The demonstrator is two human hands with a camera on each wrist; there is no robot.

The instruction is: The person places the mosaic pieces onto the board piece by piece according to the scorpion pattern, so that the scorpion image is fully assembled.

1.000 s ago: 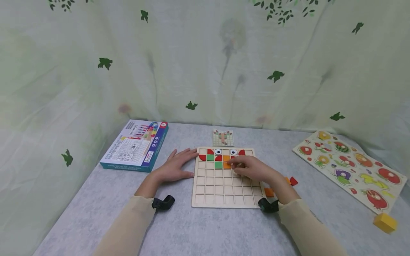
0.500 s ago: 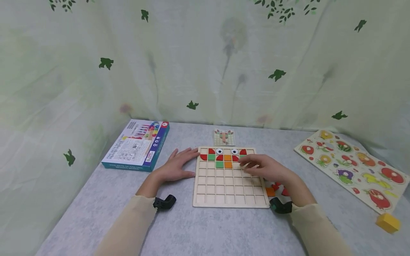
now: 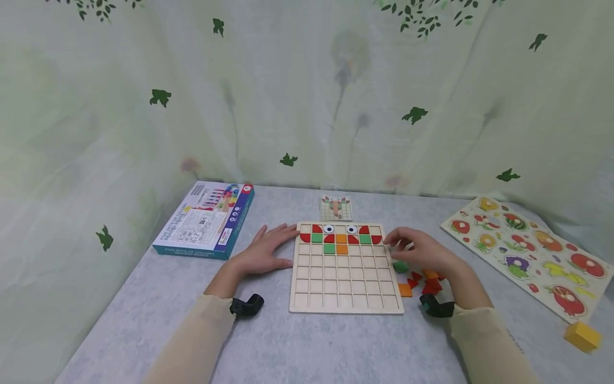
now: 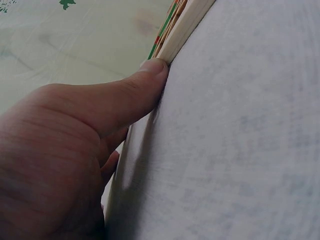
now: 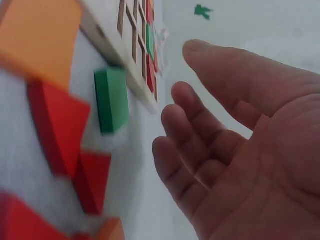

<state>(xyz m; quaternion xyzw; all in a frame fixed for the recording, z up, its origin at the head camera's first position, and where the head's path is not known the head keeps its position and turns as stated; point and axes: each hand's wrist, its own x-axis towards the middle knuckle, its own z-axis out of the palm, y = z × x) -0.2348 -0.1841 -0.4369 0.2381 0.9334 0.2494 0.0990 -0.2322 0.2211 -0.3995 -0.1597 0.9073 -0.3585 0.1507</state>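
Note:
A wooden grid board (image 3: 345, 290) lies flat, its upper rows filled with red, green and orange pieces and two eye pieces (image 3: 352, 230). My left hand (image 3: 261, 252) rests at the board's left edge, fingers spread; in the left wrist view its thumb (image 4: 135, 90) touches the board's side. Beside the board's upper right edge is my right hand (image 3: 416, 249), fingers loosely bent, near a red rounded piece (image 3: 377, 240) in the grid. The right wrist view shows nothing between its thumb and fingers. Below that hand lie a green block (image 5: 112, 100), red triangles (image 5: 57, 127) and an orange square (image 3: 405, 290).
Behind the board lies a small pattern card (image 3: 336, 208). A boxed set (image 3: 203, 221) sits at the back left. On the right are a fruit puzzle board (image 3: 525, 250) and a yellow block (image 3: 582, 336). A printed curtain (image 3: 307, 106) hangs behind the table.
My right hand has moved right, from over the orange squares to beyond the board's right edge, uncovering green and red pieces in the grid. The left hand has stayed put.

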